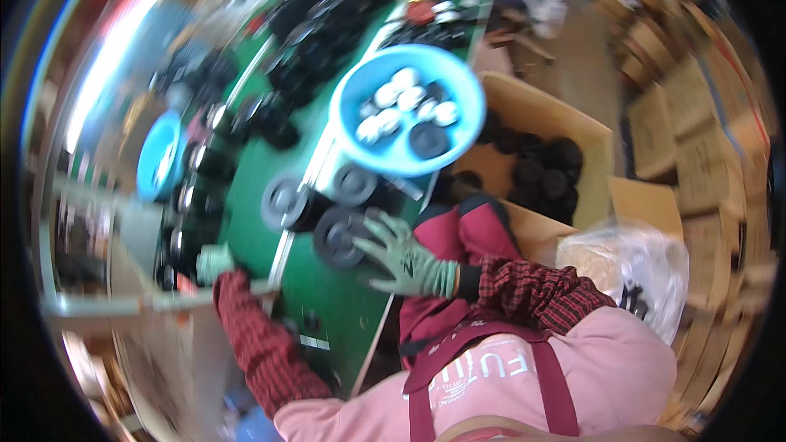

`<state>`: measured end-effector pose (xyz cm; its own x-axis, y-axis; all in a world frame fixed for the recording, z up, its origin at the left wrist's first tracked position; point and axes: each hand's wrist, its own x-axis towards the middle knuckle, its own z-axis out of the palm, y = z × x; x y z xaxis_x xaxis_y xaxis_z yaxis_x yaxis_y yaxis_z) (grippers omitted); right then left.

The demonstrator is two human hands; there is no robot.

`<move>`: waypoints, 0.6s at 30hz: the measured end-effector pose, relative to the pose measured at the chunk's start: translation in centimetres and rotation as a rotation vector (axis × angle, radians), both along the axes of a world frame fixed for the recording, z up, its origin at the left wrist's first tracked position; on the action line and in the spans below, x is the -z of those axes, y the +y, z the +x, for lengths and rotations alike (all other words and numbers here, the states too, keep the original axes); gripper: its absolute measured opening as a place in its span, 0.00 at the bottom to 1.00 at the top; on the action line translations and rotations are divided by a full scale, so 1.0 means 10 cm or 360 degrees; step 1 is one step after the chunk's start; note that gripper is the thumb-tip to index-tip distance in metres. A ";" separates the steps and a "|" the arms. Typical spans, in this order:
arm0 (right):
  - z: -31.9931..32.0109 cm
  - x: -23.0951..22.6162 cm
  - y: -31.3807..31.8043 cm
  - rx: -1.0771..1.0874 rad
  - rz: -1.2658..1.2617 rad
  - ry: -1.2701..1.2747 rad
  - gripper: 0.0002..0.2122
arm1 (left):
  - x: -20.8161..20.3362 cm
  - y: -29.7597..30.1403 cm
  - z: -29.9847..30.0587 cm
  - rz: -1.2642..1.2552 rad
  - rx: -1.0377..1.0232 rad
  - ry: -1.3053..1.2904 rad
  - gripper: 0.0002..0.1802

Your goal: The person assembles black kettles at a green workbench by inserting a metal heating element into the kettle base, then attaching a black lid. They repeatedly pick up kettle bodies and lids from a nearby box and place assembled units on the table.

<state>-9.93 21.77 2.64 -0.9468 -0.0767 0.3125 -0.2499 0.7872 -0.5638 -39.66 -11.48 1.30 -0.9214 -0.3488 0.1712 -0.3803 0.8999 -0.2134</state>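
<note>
My right hand [407,259], in a grey-green glove, is spread with its fingers apart, and the fingertips reach the edge of a black round cap-like piece [334,239]. Two similar pieces stand close by: a black round piece with a grey top [285,201] and another grey-topped piece [354,184]. On the left, my left hand [215,263], also gloved, is beside a row of shiny black rounded parts [193,196] along the far edge of the green work surface [254,188]. Its fingers are blurred and partly hidden.
A blue basin [340,127] holds several white-and-black round pieces. Right of it, an open cardboard box [602,139] contains black round parts. A clear plastic bag [663,258] lies near my right elbow. Stacked cartons [704,155] line the right; a smaller blue basin [155,155] is at left.
</note>
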 end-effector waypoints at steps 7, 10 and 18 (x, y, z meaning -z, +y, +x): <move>0.67 0.10 0.51 0.0429 -0.0319 -0.0026 0.27 | 0.32 -0.13 0.02 -0.0134 0.0810 0.0107 0.27; 0.77 0.12 0.51 0.0338 -0.0313 0.0054 0.27 | 0.03 -0.07 0.50 0.0215 0.1160 0.0160 0.30; 0.37 -0.39 0.05 -0.0466 -0.0022 0.0431 0.45 | -1.77 0.12 2.48 0.0217 0.1926 -0.0751 0.22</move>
